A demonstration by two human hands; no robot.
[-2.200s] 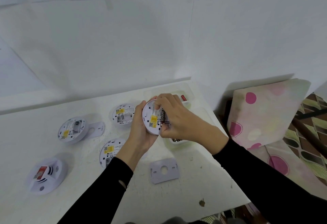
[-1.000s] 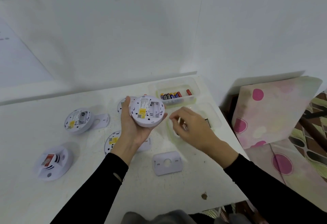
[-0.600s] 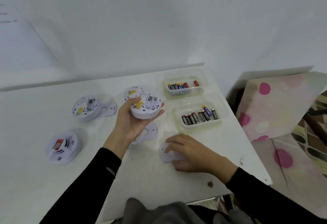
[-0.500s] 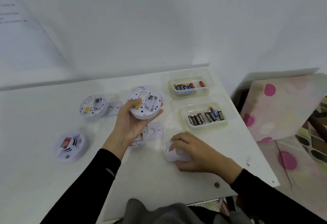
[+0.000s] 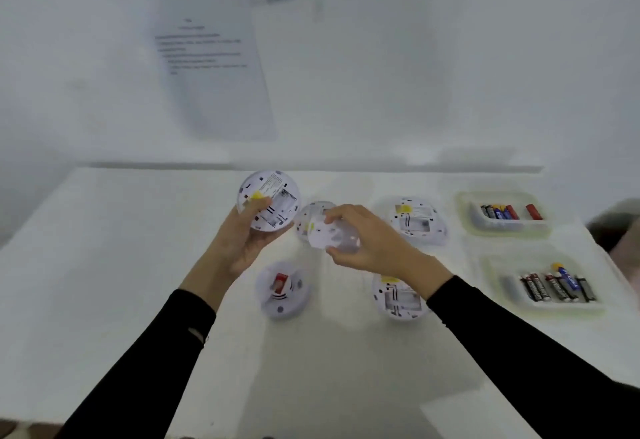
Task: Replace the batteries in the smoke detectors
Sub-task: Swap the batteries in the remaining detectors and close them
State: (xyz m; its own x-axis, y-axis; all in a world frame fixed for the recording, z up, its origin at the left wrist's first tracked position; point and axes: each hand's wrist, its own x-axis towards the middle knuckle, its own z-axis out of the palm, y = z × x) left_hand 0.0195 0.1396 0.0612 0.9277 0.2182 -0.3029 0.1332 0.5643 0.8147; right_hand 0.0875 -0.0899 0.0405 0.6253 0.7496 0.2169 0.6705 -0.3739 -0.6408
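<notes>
**Status: Back Plate Refit on Held Detector**

The left hand (image 5: 242, 244) grips a round white plastic smoke detector (image 5: 273, 203) by its rim, above the middle of the white surface (image 5: 104, 265), back side towards the camera. The battery bay is exposed; motion blur prevents confirming whether cells are installed.

The right hand (image 5: 374, 248) pinches a thin white plastic back plate (image 5: 325, 236) between thumb and fingers, just beside the held detector and not yet touching it. Judgement: the step in hand is refitting this plate.

Remaining units:
- A third open-backed detector (image 5: 417, 220) lies toward the far edge, without a plate.
- A fourth open-backed detector (image 5: 398, 296) lies partly under the right forearm, without a plate.
- A partly hidden detector (image 5: 308, 220) lies behind the back plate.
- A face-up detector with a red label (image 5: 282, 289) lies toward the near edge; it looks closed.

Two clear plastic trays along the right edge, the far tray (image 5: 505, 229) and the near tray (image 5: 554, 310), hold loose cylindrical batteries (image 5: 554, 288).

Judgement: at least two units still need closing, so the task is well short of complete.
</notes>
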